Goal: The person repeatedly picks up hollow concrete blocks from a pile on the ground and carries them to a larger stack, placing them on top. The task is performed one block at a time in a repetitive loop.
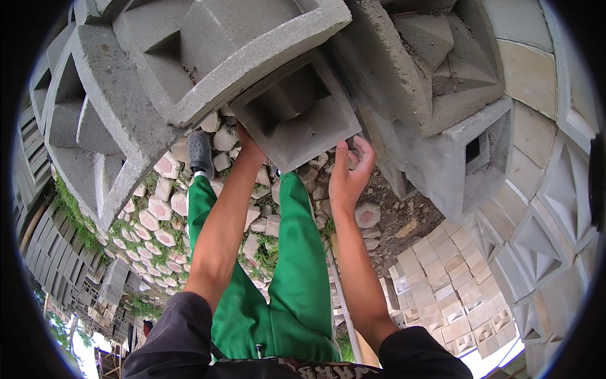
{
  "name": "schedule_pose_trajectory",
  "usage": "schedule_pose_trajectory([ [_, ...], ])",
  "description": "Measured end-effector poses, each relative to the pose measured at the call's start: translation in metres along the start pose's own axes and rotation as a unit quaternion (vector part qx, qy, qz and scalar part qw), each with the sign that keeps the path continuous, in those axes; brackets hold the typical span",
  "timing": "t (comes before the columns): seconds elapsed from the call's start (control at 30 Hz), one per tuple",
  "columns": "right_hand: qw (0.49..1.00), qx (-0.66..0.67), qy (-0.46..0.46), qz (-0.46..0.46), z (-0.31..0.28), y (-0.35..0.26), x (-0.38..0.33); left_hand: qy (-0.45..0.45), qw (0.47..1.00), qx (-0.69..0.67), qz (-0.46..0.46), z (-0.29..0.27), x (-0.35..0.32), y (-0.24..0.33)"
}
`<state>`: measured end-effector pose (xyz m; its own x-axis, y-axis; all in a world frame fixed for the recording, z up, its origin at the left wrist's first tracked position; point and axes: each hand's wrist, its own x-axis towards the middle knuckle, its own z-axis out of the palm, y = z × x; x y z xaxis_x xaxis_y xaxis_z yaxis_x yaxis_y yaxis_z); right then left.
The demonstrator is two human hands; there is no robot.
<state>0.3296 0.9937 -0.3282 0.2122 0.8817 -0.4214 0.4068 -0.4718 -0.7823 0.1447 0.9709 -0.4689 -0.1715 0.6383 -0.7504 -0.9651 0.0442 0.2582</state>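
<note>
Hollow block (314,134): upper centre
Left hand (251,150): block's left, can't tell grip
Right hand (351,177): loosely spread, block's lower right

Head cam's a wide fisheye, the left one of a pair worn on the person's head, and it's looking steeply down past their own green trousers (271,322) at 6 o'clock. Forearms come in from about 7 and 5, putting the left hand (252,150) and right hand (351,180) fairly near the lens around mid-frame, while a big concrete block (265,62) looms close toward 11, its edges bowed.
</note>
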Motion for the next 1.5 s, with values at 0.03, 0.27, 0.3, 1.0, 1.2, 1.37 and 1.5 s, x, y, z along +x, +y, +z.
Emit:
schedule_pose_trajectory([
  [0.03,0.996,0.044,0.036,0.075,0.006,0.013,-0.005,-0.009,1.0,0.005,0.009,-0.002,0.003,0.001],
  [0.27,0.919,0.318,-0.094,0.213,0.056,0.072,0.018,-0.161,0.981,-0.1,-0.033,-0.037,0.037,0.01],
  [0.3,0.902,0.356,-0.08,0.232,0.061,0.076,0.018,-0.12,0.987,-0.097,-0.03,-0.037,0.039,0.01],
  [1.0,0.823,0.489,-0.093,0.273,0.053,0.066,0.052,-0.013,0.999,0.015,-0.043,0.037,0.009,-0.013],
  [1.2,0.745,0.595,-0.154,0.258,0.057,0.048,-0.001,0.094,0.989,0.106,-0.033,0.028,-0.071,-0.045],
  [1.37,0.741,0.505,0.025,0.443,0.05,0.112,-0.012,0.155,0.933,0.306,-0.108,-0.037,-0.155,-0.058],
  [1.5,0.735,0.566,-0.086,0.364,0.087,0.118,0.035,0.193,0.938,0.247,-0.148,-0.097,-0.216,-0.047],
])
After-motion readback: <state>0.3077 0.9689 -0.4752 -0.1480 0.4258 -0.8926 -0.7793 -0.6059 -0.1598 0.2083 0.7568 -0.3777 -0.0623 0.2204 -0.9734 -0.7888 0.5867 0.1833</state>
